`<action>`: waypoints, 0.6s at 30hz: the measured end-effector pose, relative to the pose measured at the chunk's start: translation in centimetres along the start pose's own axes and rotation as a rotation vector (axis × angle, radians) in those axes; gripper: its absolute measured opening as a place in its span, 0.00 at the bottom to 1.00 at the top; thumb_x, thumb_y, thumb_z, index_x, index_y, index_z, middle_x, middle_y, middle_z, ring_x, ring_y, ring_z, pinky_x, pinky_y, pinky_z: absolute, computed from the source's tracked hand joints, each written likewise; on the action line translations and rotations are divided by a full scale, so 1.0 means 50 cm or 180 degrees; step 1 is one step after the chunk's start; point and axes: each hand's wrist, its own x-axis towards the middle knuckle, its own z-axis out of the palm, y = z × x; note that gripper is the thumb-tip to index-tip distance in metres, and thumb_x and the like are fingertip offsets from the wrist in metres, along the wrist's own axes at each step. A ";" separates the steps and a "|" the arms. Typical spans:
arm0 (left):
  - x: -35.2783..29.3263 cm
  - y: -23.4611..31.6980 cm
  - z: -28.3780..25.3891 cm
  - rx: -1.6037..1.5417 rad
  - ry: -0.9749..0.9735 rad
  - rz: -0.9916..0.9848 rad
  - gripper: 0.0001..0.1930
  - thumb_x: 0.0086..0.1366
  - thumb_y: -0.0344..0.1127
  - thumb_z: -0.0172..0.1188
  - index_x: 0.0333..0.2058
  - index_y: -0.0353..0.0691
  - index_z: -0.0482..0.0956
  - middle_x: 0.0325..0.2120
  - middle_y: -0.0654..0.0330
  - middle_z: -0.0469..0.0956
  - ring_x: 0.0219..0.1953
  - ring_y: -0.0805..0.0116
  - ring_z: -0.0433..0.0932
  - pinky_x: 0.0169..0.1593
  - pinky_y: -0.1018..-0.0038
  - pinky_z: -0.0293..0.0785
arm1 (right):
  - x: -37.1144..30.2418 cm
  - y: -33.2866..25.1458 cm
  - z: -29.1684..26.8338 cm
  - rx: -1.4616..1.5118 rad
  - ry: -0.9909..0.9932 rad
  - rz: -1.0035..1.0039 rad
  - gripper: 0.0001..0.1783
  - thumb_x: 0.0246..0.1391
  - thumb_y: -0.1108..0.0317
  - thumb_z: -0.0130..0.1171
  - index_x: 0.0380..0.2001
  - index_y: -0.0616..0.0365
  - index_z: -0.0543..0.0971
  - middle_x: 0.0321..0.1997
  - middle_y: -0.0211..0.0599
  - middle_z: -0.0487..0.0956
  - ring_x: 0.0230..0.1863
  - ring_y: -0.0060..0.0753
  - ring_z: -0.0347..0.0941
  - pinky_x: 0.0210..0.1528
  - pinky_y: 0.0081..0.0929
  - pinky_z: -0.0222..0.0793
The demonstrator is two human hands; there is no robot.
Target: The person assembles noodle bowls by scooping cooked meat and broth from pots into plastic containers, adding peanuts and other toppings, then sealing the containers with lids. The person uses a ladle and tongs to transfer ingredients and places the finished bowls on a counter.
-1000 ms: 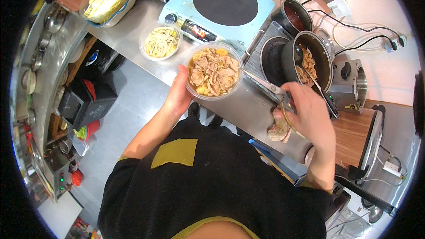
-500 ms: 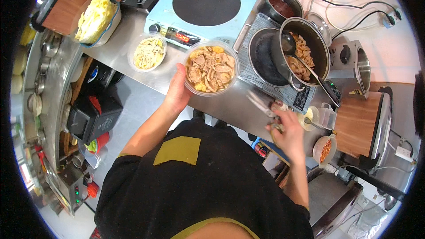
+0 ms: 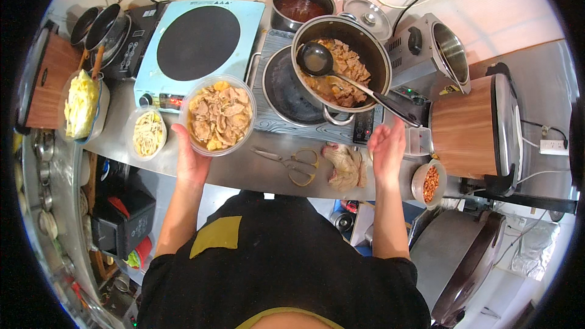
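My left hand (image 3: 194,161) is closed round the side of a clear round plastic bowl (image 3: 241,144) filled with sliced cooked meat (image 3: 219,113) in broth with some yellow pieces. My right hand (image 3: 387,149) is raised over the counter's right part, fingers apart and holding nothing. Just above it is the dark handle of a ladle (image 3: 317,59), which rests in a deep pot (image 3: 386,64) of meat. Between my hands, scissors (image 3: 286,162) with yellowish handles lie partly spread on the steel counter. Beside them sits a crumpled beige lump with reddish edges (image 3: 344,167).
A tub of pale shredded food (image 3: 147,134) stands left of the bowl. Behind are a light-blue hot plate (image 3: 146,79) and a pot of dark red liquid (image 3: 300,8). Rightward are a small bowl of reddish nuts (image 3: 430,184) and a wood-patterned cooker (image 3: 464,125).
The scissors, blurred in my right hand before, now lie on the counter. That hand has risen toward the ladle handle. My view has turned right; my left hand still holds the bowl.
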 end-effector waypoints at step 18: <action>0.086 0.008 0.123 -0.0365 0.0285 0.0209 0.42 0.60 0.71 0.39 0.63 0.46 0.55 0.62 0.60 0.61 0.62 0.63 0.62 0.62 0.63 0.61 | 0.180 -0.254 0.033 -0.0858 -0.0623 -0.0756 0.18 0.61 0.63 0.51 0.50 0.62 0.69 0.30 0.41 0.77 0.26 0.31 0.75 0.30 0.28 0.74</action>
